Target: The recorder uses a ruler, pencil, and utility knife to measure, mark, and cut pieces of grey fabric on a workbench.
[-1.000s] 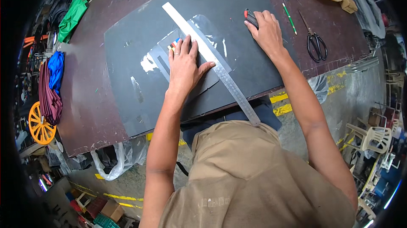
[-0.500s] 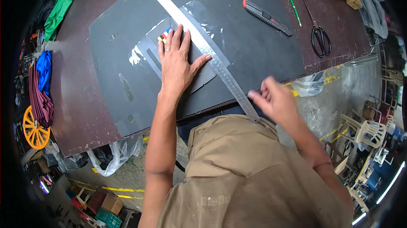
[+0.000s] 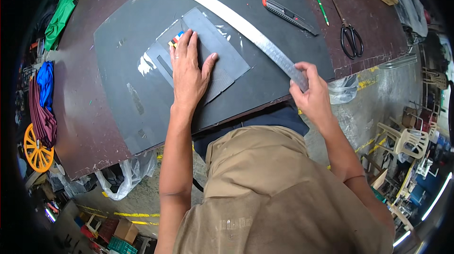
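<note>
My left hand (image 3: 190, 72) lies flat, fingers stretched forward, pressing on a grey rectangular sheet (image 3: 224, 55) with a narrow slot near its left side. Small coloured patches (image 3: 176, 39) of blue, red, white and yellow peek out by the fingertips. In my right hand (image 3: 309, 92) is the near end of a long metal ruler (image 3: 236, 23), fingers and thumb closed around it. The ruler slants away to the far left, lying to the right of the sheet. Beneath everything is a dark grey cutting mat (image 3: 156, 131).
A utility knife (image 3: 289, 15) lies at the mat's far right. Beyond it on the brown table (image 3: 78, 126) are a green pencil (image 3: 320, 6) and black-handled scissors (image 3: 351, 39). Blue cloth (image 3: 46, 81) and an orange wheel (image 3: 38, 147) are at the left edge.
My right hand, before off the ruler, now grips its near end. The ruler has shifted rightward off the grey sheet, out from beside my left thumb. The left hand stays on the sheet.
</note>
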Demonstrator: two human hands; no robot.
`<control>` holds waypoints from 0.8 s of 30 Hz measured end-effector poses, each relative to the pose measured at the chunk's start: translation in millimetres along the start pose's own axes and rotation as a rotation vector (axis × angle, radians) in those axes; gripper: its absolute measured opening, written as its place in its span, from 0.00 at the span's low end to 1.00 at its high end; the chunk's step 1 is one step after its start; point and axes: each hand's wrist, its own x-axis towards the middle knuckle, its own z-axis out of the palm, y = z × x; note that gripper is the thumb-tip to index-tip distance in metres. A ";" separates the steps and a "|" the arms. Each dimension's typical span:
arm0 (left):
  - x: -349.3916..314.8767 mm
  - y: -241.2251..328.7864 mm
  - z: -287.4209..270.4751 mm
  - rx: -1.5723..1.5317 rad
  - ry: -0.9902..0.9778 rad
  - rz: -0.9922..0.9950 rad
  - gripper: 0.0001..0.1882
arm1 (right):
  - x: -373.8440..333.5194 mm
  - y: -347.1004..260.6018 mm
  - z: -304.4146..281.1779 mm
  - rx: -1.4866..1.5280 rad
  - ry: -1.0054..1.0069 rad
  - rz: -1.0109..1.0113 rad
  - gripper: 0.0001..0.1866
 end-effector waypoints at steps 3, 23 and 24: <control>-3.8 -4.3 -5.3 -0.020 -0.015 0.009 0.36 | 4.4 12.0 11.6 -0.074 0.075 -0.063 0.22; -7.8 20.6 -61.8 0.053 0.033 0.054 0.33 | 176.8 33.7 -107.6 -0.543 0.162 -0.050 0.17; -11.8 12.6 -67.2 0.054 0.033 0.070 0.33 | 175.2 28.8 -101.9 -0.531 0.124 0.024 0.18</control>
